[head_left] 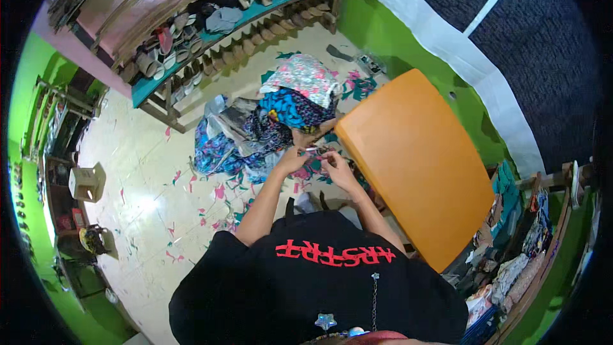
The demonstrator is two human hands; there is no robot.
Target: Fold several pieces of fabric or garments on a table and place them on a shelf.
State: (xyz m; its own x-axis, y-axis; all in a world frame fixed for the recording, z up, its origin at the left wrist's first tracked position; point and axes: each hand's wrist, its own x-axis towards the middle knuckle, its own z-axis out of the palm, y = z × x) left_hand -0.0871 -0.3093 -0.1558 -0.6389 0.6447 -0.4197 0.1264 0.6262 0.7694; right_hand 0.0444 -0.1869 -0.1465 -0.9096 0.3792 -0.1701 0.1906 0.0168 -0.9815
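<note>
My left hand [292, 160] and my right hand [340, 170] are held close together in front of me, fingers bent inward. The left fingers pinch near a small pale strip [311, 149]; its kind cannot be made out. At the right fingertips is something small and dark, also too small to name. Just beyond the hands lies a heap of patterned cloth [220, 150], with blue fabric [285, 107] and a white-and-pink floral piece [300, 78] on its far side. A skin-coloured shape shows between cloth and hands, partly hidden.
An orange padded tabletop [418, 166] stands close on my right. Pink and green scraps [220, 190] litter the pale floor. At the back, a teal-topped bench [203, 39] carries shoes and shoe forms. A white stool [83, 183] is at left; piled fabrics [511, 275] fill a right-hand rack.
</note>
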